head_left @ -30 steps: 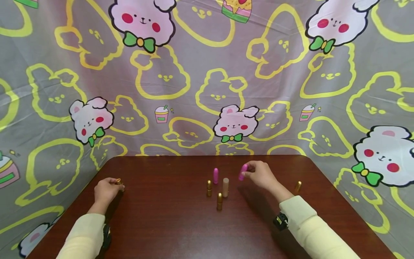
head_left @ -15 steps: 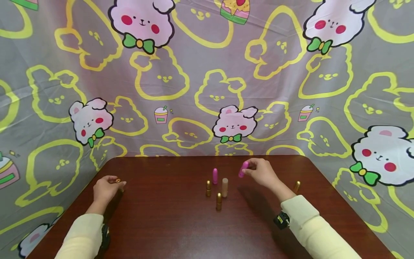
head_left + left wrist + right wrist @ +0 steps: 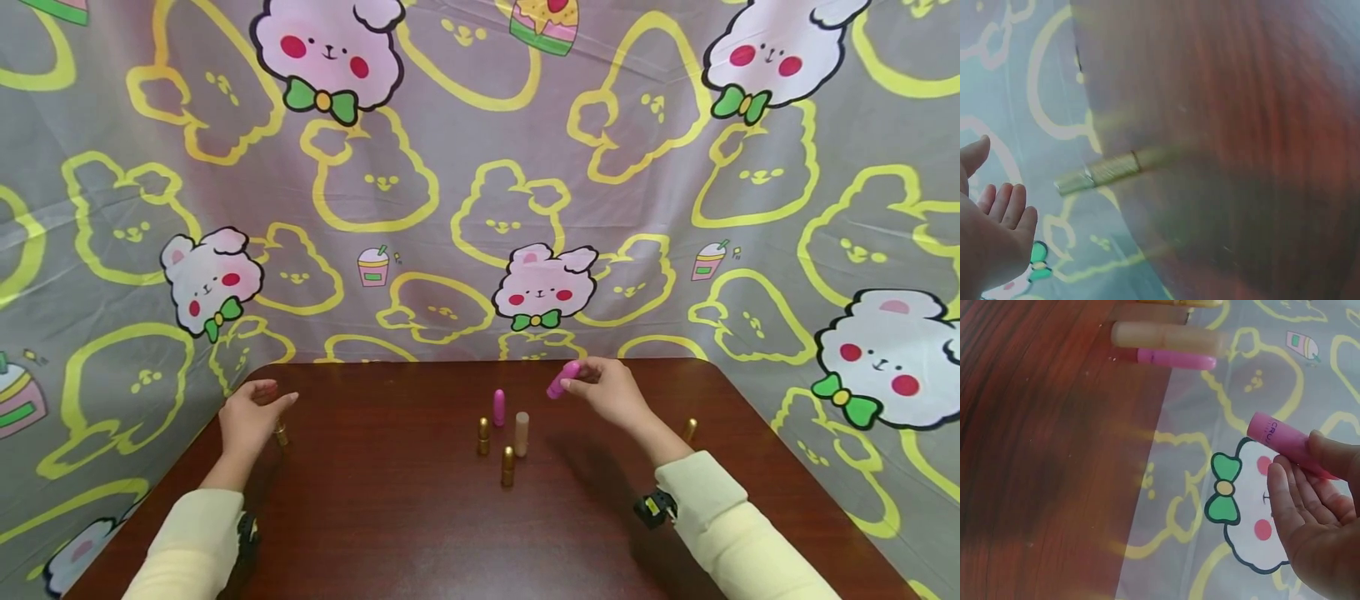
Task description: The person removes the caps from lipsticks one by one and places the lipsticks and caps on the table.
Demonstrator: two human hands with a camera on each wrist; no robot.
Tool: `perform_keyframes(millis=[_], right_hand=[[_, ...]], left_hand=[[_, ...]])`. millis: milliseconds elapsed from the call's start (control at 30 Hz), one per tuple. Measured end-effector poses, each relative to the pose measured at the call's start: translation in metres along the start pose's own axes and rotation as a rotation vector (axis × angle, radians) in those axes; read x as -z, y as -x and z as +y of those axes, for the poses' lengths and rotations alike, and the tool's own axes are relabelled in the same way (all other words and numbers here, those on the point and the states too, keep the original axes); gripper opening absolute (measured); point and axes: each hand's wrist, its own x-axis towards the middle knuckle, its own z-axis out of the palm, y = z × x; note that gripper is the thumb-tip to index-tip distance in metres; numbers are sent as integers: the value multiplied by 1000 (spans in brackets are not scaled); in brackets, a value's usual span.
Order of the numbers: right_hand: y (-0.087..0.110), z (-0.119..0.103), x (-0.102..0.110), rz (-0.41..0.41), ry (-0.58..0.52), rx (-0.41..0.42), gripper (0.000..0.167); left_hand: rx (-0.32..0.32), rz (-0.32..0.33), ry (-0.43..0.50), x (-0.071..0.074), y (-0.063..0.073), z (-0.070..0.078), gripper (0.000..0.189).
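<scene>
While right hand (image 3: 613,392) pinches tube (image 3: 558,385), cartoon-printed cloth (image 3: 442,196) backs table (image 3: 367,517).

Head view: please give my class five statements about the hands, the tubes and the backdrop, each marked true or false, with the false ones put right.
1. The right hand holds a pink tube. True.
2. The left hand grips the gold tube nearest it. False: the left hand holds nothing, and that gold tube stands on the table.
3. The beige tube stands on the table. True.
4. The second pink tube lies on its side. False: the second pink tube stands upright.
5. The cloth behind the table is patterned with cartoon faces. True.
</scene>
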Motion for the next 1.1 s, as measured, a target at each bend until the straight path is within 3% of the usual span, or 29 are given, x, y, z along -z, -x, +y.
perform_keyframes(millis=[167, 400, 733, 1100], right_hand=[[0, -4, 0, 16, -64, -17, 17], [2, -13, -1, 8, -194, -69, 22], [-1, -20, -3, 18, -296, -116, 31], [-4, -30, -7, 35, -509, -146, 36]], left_hand=[[-50, -8, 44, -7, 2, 22, 50], [-51, -32, 145, -23, 4, 50, 48], [-133, -113, 314, -48, 12, 90, 40], [-211, -181, 512, -71, 28, 118, 34]])
